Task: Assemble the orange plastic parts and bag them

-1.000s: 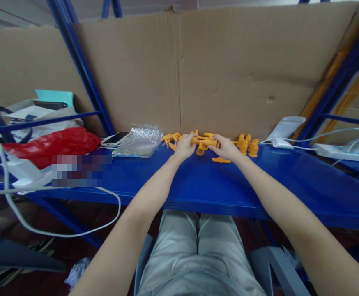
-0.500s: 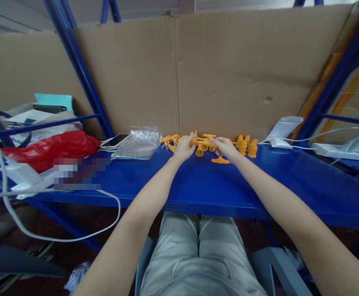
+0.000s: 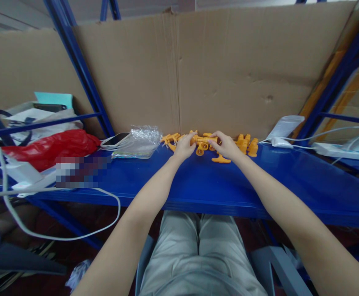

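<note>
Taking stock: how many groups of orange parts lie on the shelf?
4: left heap beside the left hand, held piece between both hands, loose piece before the right hand, right heap beyond it. Hands may hide more.

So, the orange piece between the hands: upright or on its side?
On its side: the orange piece spans horizontally from left hand to right hand, low over the blue shelf.

Two hands: left hand (image 3: 184,147), right hand (image 3: 227,146). Orange parts (image 3: 245,144) at twelve o'clock, too bunched to count. One phone (image 3: 116,139) at ten o'clock.
</note>
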Motion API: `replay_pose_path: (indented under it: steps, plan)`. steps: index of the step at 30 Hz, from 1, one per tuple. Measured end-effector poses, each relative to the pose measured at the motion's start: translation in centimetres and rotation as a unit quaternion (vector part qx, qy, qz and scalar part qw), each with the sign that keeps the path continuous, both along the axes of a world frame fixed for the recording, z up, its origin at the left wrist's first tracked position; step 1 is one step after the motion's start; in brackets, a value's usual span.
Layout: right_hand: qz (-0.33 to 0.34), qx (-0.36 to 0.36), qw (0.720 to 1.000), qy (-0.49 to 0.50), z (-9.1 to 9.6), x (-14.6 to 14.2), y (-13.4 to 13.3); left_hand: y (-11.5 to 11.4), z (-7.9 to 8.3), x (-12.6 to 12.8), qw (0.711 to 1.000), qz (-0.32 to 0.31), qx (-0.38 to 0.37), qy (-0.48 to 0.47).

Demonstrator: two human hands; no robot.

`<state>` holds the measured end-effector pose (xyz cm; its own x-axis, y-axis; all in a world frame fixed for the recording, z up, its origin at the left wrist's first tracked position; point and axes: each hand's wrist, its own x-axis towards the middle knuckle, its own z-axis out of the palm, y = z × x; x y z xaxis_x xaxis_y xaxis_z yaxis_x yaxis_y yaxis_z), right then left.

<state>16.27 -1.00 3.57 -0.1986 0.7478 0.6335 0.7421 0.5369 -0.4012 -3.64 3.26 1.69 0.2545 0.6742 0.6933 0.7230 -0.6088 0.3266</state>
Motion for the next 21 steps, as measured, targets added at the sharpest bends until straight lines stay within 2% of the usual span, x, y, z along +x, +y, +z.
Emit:
replay_pose_path:
  steps: [6,11,13,15,19,21]
  plan:
    - [-0.007,0.045,0.995,-0.093,1.0,0.1,-1.2,0.1,0.0,0.2,1.0,-0.005,0.0,-0.006]
    - [0.011,0.016,0.996,-0.091,0.7,0.2,-0.6,-0.4,0.1,0.0,0.999,0.019,0.032,0.038]
    - [0.032,-0.029,0.996,-0.08,0.5,0.2,-0.3,-0.9,0.2,-0.1,0.996,0.03,0.04,0.076]
    - [0.069,-0.107,0.99,-0.066,0.5,0.1,-0.4,-1.6,0.4,0.1,0.991,0.04,0.043,0.119]
    - [0.175,-0.288,0.941,-0.025,0.8,-0.1,-1.1,-2.9,1.0,1.1,0.98,0.031,0.06,0.187]
    - [0.18,-0.323,0.929,-0.009,0.8,-0.3,-1.6,-3.4,1.2,1.5,0.975,0.026,0.069,0.208]
